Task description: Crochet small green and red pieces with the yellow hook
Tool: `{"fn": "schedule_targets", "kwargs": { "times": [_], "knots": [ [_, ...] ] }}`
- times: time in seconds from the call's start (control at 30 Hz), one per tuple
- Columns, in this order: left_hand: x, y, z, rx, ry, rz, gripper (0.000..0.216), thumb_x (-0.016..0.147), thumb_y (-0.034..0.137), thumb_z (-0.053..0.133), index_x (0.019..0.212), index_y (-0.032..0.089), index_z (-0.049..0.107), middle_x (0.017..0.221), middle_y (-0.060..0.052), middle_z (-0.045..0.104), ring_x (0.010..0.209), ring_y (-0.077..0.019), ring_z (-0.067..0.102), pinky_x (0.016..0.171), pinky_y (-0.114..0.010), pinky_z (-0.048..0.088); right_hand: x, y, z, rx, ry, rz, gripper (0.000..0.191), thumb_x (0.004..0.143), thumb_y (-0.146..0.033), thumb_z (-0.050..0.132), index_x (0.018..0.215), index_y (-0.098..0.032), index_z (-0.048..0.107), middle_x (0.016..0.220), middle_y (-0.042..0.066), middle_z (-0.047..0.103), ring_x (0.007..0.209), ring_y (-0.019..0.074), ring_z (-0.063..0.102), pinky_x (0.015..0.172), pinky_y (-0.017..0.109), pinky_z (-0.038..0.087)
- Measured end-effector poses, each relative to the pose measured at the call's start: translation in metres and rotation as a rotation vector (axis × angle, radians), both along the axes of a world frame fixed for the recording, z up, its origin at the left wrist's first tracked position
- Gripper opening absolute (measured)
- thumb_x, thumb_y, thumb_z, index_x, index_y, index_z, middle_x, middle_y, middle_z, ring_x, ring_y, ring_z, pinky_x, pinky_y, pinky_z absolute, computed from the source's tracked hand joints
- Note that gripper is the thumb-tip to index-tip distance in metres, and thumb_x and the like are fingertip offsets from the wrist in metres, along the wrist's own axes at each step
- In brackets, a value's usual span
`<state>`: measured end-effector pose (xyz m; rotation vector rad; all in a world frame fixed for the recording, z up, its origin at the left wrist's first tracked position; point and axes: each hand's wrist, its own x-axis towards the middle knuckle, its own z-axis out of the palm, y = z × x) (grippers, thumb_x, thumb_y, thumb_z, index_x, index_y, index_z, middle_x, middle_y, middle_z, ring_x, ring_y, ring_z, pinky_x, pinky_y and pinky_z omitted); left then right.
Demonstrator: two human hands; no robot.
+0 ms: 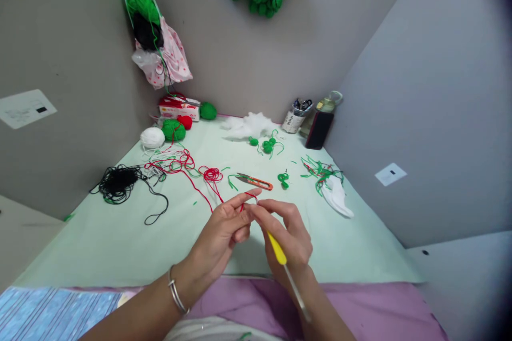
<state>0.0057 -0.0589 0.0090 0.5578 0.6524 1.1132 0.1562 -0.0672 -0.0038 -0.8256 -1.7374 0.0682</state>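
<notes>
My left hand (228, 224) pinches red yarn (202, 192), with the strand passing over its raised index finger. Its thumb meets the fingertips of my right hand (288, 229). My right hand is closed around a crochet hook (277, 248) with a yellow grip, whose grey rear end points down toward my wrist. The hook's tip is at the red loop by my left fingers; the stitches there are too small to make out. Just beyond my hands lie orange thread snips (262, 183) and a small green crocheted piece (284, 180).
Black yarn (120, 181), white yarn (152, 138) and green yarn (173, 130) lie at left. White stuffing (250, 126), a pen cup (294, 119) and a dark phone (319, 129) stand or lie at the back. Green scraps (320, 170) are at right.
</notes>
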Motion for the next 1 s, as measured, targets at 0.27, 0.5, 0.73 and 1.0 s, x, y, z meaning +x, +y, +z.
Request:
{"fn": "schedule_targets", "kwargs": {
  "times": [0.27, 0.5, 0.73, 1.0],
  "knots": [
    [-0.002, 0.001, 0.005, 0.011, -0.017, 0.073, 0.036, 0.077, 0.017, 0.09, 0.112, 0.017, 0.081, 0.074, 0.005, 0.058, 0.047, 0.0007, 0.031, 0.046, -0.016, 0.025, 0.002, 0.007, 0.01, -0.401, 0.518, 0.193, 0.022, 0.103, -0.023, 0.058, 0.093, -0.022, 0.078, 0.084, 0.003, 0.072, 0.065, 0.0147, 0.066, 0.061, 0.03, 0.056],
    [0.002, -0.003, 0.004, 0.064, 0.068, 0.013, 0.046, 0.082, 0.028, 0.089, 0.126, 0.023, 0.078, 0.072, 0.006, 0.056, 0.051, -0.0009, 0.036, 0.049, -0.017, 0.024, -0.006, 0.002, 0.0, -0.072, 0.194, 0.044, 0.034, 0.096, -0.006, 0.065, 0.114, -0.03, 0.08, 0.108, 0.008, 0.08, 0.098, 0.0202, 0.074, 0.083, 0.035, 0.06],
    [-0.008, -0.001, 0.008, 0.065, 0.082, 0.002, 0.034, 0.084, 0.027, 0.086, 0.117, 0.021, 0.082, 0.074, 0.005, 0.053, 0.05, -0.001, 0.033, 0.051, -0.019, 0.024, 0.006, 0.007, 0.01, -0.464, 0.521, 0.29, 0.023, 0.107, -0.026, 0.053, 0.098, -0.022, 0.074, 0.091, 0.006, 0.08, 0.072, 0.0165, 0.073, 0.068, 0.031, 0.063],
    [-0.003, -0.004, 0.004, 0.071, 0.098, 0.049, 0.049, 0.079, 0.029, 0.09, 0.126, 0.021, 0.077, 0.075, 0.005, 0.057, 0.049, -0.0017, 0.032, 0.048, -0.019, 0.022, 0.006, -0.003, -0.005, 0.075, -0.152, 0.035, 0.036, 0.097, -0.008, 0.061, 0.127, -0.025, 0.074, 0.112, 0.013, 0.077, 0.1, 0.0234, 0.075, 0.08, 0.036, 0.063]
  ]
}}
